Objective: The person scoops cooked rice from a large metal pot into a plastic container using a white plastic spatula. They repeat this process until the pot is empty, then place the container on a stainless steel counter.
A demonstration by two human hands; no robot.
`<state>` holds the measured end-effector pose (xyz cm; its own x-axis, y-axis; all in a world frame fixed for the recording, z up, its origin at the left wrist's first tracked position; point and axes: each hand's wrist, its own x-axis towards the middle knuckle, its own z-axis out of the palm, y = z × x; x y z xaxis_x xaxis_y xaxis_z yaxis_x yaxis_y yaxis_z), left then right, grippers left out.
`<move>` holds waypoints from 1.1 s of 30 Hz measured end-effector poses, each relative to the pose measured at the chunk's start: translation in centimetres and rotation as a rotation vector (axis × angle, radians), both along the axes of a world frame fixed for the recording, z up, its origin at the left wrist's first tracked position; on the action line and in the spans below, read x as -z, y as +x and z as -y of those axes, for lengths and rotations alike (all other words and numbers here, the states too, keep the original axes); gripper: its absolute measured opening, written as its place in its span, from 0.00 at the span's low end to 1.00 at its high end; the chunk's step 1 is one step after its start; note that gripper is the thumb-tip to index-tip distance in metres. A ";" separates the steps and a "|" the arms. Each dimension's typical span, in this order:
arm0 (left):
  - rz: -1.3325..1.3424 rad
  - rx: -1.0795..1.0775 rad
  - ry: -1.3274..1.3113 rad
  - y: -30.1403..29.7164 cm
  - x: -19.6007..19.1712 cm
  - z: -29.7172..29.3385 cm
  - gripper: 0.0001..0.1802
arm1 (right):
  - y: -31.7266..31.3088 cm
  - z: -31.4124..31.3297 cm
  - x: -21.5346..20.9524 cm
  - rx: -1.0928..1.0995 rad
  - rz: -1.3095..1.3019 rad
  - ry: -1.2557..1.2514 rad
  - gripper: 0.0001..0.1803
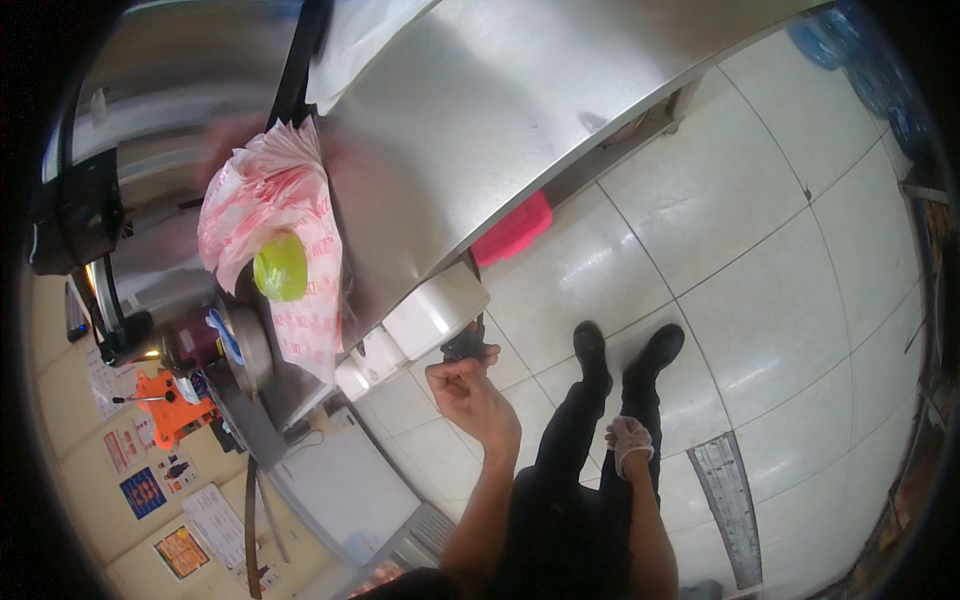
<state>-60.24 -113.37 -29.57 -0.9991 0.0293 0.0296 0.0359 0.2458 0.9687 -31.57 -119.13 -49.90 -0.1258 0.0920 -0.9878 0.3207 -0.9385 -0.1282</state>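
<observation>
My bare left hand is raised beside the counter's edge, its fingers bent round a small black object whose kind I cannot make out. Just beyond it, a white box-like container sits against the steel counter's edge. Lower and to the right, my right hand hangs in front of my dark trousers. A clear thin glove covers it, and its fingers are curled in; whatever they may hold is hidden.
The steel counter carries a pile of red-and-white printed wrapping paper with a yellow-green round object on it. A pink tub sits below the counter. A metal drain grate is set in the tiled floor; blue bottles stand far right.
</observation>
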 end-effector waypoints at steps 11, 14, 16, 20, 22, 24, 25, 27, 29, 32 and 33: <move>0.079 -0.022 0.015 -0.8 -0.6 -0.4 0.12 | -0.8 -0.9 0.0 -0.045 -0.049 0.095 0.09; 0.119 -0.060 0.024 -0.8 -0.8 -0.5 0.15 | -0.6 -0.8 0.1 -0.013 -0.046 0.044 0.10; 0.146 -0.049 0.050 -0.7 -0.9 -0.3 0.15 | -0.7 -0.9 0.3 -0.023 -0.041 0.021 0.10; 0.142 -0.019 -0.002 -0.7 -0.7 0.6 0.12 | -1.2 -1.2 0.6 -0.104 0.017 0.009 0.11; 0.143 -0.032 -0.059 -0.9 -0.5 1.0 0.10 | -1.3 -1.4 0.7 -0.157 0.042 0.014 0.12; 0.168 -0.059 -0.079 -1.3 -0.1 0.9 0.11 | -1.3 -1.4 0.7 -0.150 0.062 -0.009 0.11; 0.191 -0.072 -0.087 -1.3 -0.1 0.8 0.12 | -1.1 -1.4 0.8 -0.105 0.032 -0.011 0.09; 0.224 -0.088 -0.058 -1.2 0.1 0.4 0.12 | -0.6 -1.2 0.8 -0.055 0.022 -0.010 0.07; 0.240 -0.108 -0.034 -0.9 0.1 -0.1 0.12 | -0.1 -1.1 0.7 -0.033 -0.024 -0.019 0.09; 0.246 -0.089 0.063 -0.4 0.5 0.1 0.12 | 0.3 -0.9 0.9 -0.037 -0.060 -0.012 0.10; 0.276 -0.049 0.120 -0.3 0.9 0.6 0.11 | 0.4 -0.8 0.9 -0.070 0.008 -0.043 0.10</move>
<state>-60.54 -113.92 -30.49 -0.9701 -0.0068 -0.2425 -0.2414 0.1239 0.9625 -31.17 -118.30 -50.82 -0.1229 0.0406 -0.9916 0.3866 -0.9183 -0.0855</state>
